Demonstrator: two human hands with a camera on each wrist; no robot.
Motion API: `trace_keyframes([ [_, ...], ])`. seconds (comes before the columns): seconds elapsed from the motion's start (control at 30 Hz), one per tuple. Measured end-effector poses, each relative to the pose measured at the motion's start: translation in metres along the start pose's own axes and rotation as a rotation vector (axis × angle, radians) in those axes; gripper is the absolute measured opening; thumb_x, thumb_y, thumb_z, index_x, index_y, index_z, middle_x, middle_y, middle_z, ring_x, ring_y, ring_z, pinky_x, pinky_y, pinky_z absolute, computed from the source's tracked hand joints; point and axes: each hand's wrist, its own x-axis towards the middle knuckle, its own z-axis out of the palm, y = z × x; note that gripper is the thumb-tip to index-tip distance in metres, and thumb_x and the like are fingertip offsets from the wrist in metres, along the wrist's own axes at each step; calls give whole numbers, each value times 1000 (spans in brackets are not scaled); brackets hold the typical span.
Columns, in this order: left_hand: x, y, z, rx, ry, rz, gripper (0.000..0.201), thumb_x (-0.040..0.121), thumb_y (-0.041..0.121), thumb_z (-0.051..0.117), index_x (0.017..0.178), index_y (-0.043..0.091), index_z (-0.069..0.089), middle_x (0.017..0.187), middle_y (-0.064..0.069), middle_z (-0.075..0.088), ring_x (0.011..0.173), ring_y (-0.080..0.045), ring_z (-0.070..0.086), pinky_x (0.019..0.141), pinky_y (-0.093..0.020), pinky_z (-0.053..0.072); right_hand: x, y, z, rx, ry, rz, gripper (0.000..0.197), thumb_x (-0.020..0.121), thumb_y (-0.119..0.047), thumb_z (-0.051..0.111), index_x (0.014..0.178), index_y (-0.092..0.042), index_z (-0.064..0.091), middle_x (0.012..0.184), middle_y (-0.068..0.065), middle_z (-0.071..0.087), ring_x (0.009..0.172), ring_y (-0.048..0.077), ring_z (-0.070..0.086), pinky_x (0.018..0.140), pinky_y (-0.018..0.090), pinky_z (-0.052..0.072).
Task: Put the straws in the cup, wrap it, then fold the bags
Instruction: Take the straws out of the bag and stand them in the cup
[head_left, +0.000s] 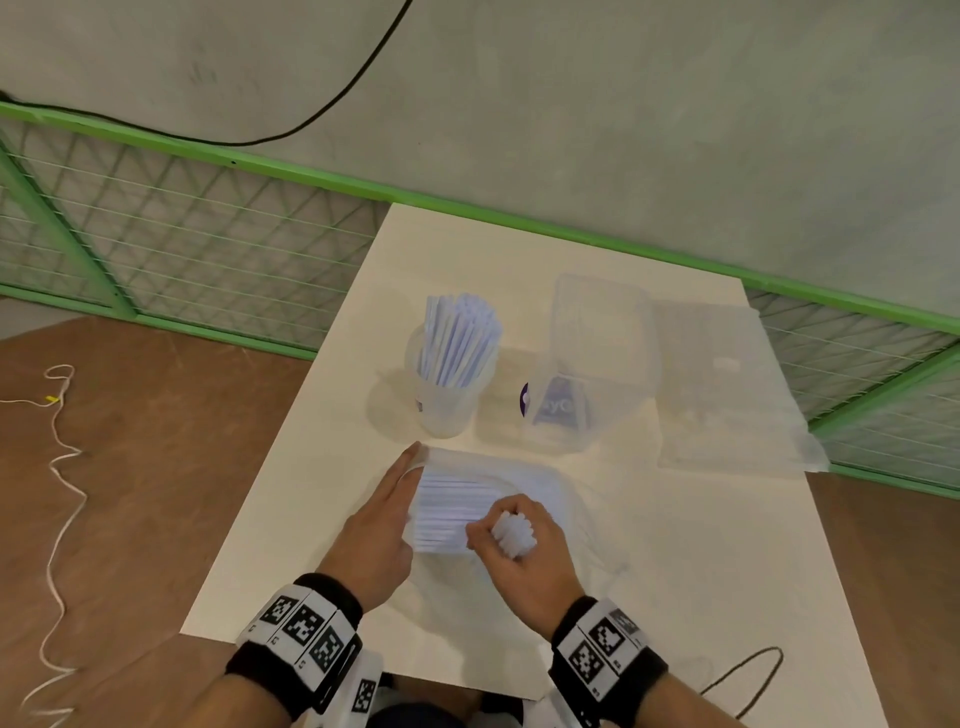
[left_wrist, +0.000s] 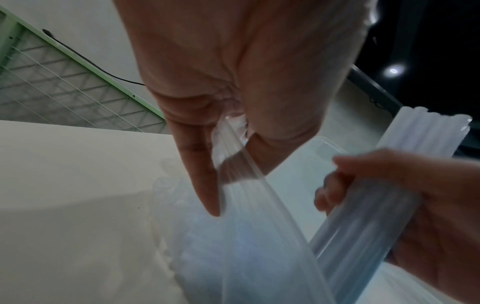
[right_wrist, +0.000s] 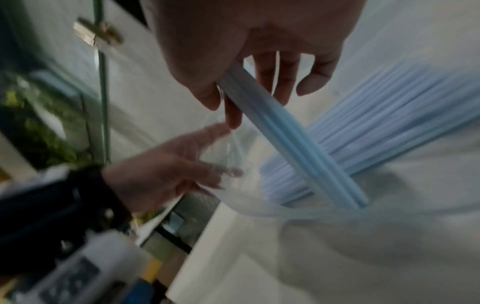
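I saw the right hand (head_left: 522, 551) wrapped tight around a small bunch of straws (head_left: 513, 535), just above the clear bag (head_left: 561, 499) on the table (head_left: 322, 467). More straws lay inside that bag. The left hand (head_left: 382, 525) pinched the bag's open edge and held it up. The cup (head_left: 447, 395) stood past the bag, already full of upright straws. Beside the cup sat a clear box (head_left: 587, 374).

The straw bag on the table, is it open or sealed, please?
Open: the left hand pinches the bag's mouth edge apart while the right hand grips a bundle of straws there.
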Motion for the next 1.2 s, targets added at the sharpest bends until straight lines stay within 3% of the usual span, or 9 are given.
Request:
trace_keyframes([
  [0.17, -2, 2, -1, -6, -19, 12, 99, 75, -16, 45, 152, 32, 7, 157, 25, -2, 144, -5, 19, 112, -27, 35, 9, -23, -18, -74, -113, -16, 25, 80, -32, 69, 72, -9, 64, 71, 5, 67, 67, 21, 64, 68, 43, 54],
  [0.3, -3, 3, -3, -20, -40, -34, 97, 77, -13, 45, 152, 35, 6, 156, 30, -5, 134, -12, 38, 103, -21, 38, 42, -104, -57, -5, -94, -126, 14, 82, -14, 73, 72, -4, 72, 68, 6, 72, 53, 11, 63, 56, 29, 53],
  [0.43, -4, 7, -3, -46, -59, -60, 98, 78, -11, 45, 151, 40, 5, 153, 35, -7, 126, -11, 45, 100, -20, 42, 94, -182, -88, 35, 77, -231, 11, 78, -20, 71, 69, -12, 72, 59, 6, 68, 48, 15, 61, 54, 23, 49],
  [0.5, -5, 8, -4, -61, -66, -61, 99, 77, -12, 44, 151, 41, 5, 151, 38, -7, 123, -10, 46, 98, -16, 40, 120, -201, -88, -9, 124, -286, 13, 75, -22, 69, 68, -12, 72, 62, 9, 70, 48, 17, 61, 57, 27, 52],
  [0.63, -6, 8, -5, -77, -70, -59, 99, 76, -14, 41, 151, 39, 5, 152, 37, -6, 130, -7, 40, 101, -14, 37, 166, -194, -65, -142, 107, -250, 19, 77, -25, 68, 75, -6, 71, 70, 8, 72, 51, 15, 65, 61, 32, 58],
  [0.8, -6, 10, -6, -73, -60, -44, 99, 77, -14, 41, 152, 37, 3, 154, 33, -8, 139, -7, 29, 109, -21, 34, 186, -161, -32, -284, 43, -186, 33, 81, -40, 72, 96, -11, 71, 94, 3, 70, 87, 19, 65, 83, 35, 54],
  [0.97, -6, 7, -5, -78, -75, -53, 100, 76, -14, 40, 151, 39, 3, 151, 38, -9, 137, -6, 33, 106, -26, 41, 183, -153, -32, -164, 240, -317, 42, 75, -47, 77, 109, -27, 63, 104, -5, 60, 105, 15, 48, 85, 25, 38],
  [1.1, -4, 7, -5, -73, -94, -82, 100, 77, -13, 41, 151, 41, 1, 150, 40, -11, 128, -13, 46, 102, -30, 46, 149, -160, -40, -133, 345, -651, 16, 80, -14, 63, 95, -15, 65, 94, -5, 61, 88, 9, 50, 79, 23, 43],
  [1.2, -2, 8, -4, -36, -92, -102, 101, 75, -11, 41, 150, 43, 1, 147, 44, -14, 114, -18, 58, 93, -31, 50, 99, -147, -35, -196, 139, -806, 17, 74, -4, 49, 80, -10, 64, 79, -2, 61, 67, 6, 48, 66, 18, 42],
])
